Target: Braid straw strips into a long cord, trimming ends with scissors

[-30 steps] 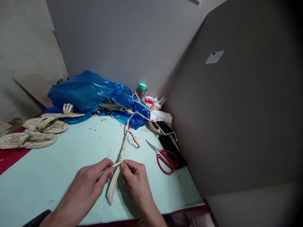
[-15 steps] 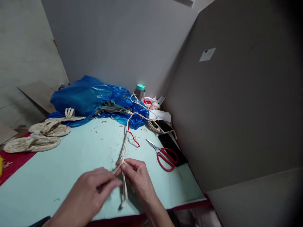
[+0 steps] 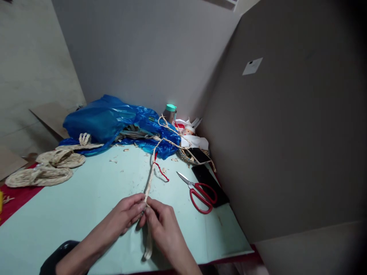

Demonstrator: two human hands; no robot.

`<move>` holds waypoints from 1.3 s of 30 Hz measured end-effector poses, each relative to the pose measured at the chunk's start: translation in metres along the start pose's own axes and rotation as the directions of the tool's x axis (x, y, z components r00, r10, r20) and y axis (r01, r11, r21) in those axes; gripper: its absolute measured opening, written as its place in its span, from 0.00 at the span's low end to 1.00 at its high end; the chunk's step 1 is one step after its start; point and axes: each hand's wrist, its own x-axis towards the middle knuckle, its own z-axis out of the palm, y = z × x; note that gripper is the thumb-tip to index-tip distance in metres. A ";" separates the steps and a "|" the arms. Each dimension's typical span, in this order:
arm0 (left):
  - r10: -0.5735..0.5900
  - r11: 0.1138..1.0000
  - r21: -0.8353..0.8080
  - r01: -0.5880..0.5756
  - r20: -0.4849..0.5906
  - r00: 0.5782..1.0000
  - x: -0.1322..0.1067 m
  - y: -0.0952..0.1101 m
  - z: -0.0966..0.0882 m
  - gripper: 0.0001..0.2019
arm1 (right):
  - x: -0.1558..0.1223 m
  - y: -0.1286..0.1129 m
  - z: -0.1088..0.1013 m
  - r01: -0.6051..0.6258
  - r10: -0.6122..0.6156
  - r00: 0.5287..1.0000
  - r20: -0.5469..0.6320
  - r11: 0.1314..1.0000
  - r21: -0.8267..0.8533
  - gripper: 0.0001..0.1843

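A pale braided straw cord (image 3: 150, 178) runs across the light green tabletop (image 3: 86, 198) from the blue bag toward me. My left hand (image 3: 128, 213) and my right hand (image 3: 160, 225) meet at its near end, both pinched shut on the cord. Loose flat straw strips (image 3: 148, 244) hang down below my fingers. A short red thread (image 3: 161, 172) is tied onto the cord farther up.
Red-handled scissors (image 3: 200, 191) lie right of my hands beside a black phone (image 3: 208, 177). A blue plastic bag (image 3: 111, 120) sits at the back, with a teal-capped bottle (image 3: 171, 112) and white clutter (image 3: 190, 133). Woven straw pieces (image 3: 43, 170) lie far left. A grey partition (image 3: 286, 114) stands right.
My left hand has moved in closer to the right hand, so both now pinch the cord at the same spot. The loose strips hang straighter below them.
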 end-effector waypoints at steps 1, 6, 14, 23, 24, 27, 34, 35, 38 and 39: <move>-0.009 1.000 0.009 0.009 -0.020 1.000 -0.001 0.003 0.000 0.18 | -0.001 -0.001 0.000 0.013 -0.015 1.000 -0.016 0.996 -0.089 0.17; 0.055 0.984 0.175 -0.030 -0.143 0.988 -0.003 0.009 0.000 0.13 | -0.010 0.001 0.005 0.106 -0.172 0.979 -0.105 0.883 -0.457 0.17; -0.018 0.992 0.122 0.036 -0.148 0.989 -0.004 -0.003 -0.005 0.15 | -0.031 0.011 0.039 0.096 -0.444 0.866 -0.228 0.596 -0.797 0.14; -0.072 0.988 -0.142 0.058 -0.100 0.992 -0.007 -0.006 -0.008 0.14 | -0.032 -0.003 0.017 0.279 -0.451 0.884 -0.122 0.719 -0.637 0.13; -0.067 0.987 -0.152 0.053 -0.091 0.994 -0.007 -0.006 -0.008 0.14 | -0.031 -0.008 0.010 0.239 -0.415 0.893 -0.177 0.767 -0.595 0.12; -0.053 0.987 -0.156 0.043 -0.058 0.997 -0.007 -0.007 -0.009 0.15 | -0.021 -0.015 0.001 0.098 -0.229 0.943 -0.241 0.884 -0.457 0.14; -0.067 0.992 -0.114 0.062 -0.040 0.997 -0.008 -0.008 -0.006 0.19 | 0.001 0.000 0.015 -0.112 0.097 0.988 -0.118 0.985 -0.129 0.17; -0.050 0.993 -0.108 0.047 -0.030 0.998 -0.008 -0.009 -0.005 0.19 | 0.002 0.001 0.015 -0.122 0.110 0.988 -0.111 0.987 -0.107 0.17; 0.020 1.000 0.021 -0.018 -0.060 0.998 -0.010 -0.009 -0.003 0.20 | 0.004 0.002 0.011 -0.120 0.114 0.989 -0.093 0.991 -0.056 0.17; 0.056 0.991 0.124 -0.045 -0.091 0.994 -0.011 -0.007 -0.004 0.19 | 0.004 0.002 0.010 -0.114 0.110 0.990 -0.088 0.992 -0.044 0.17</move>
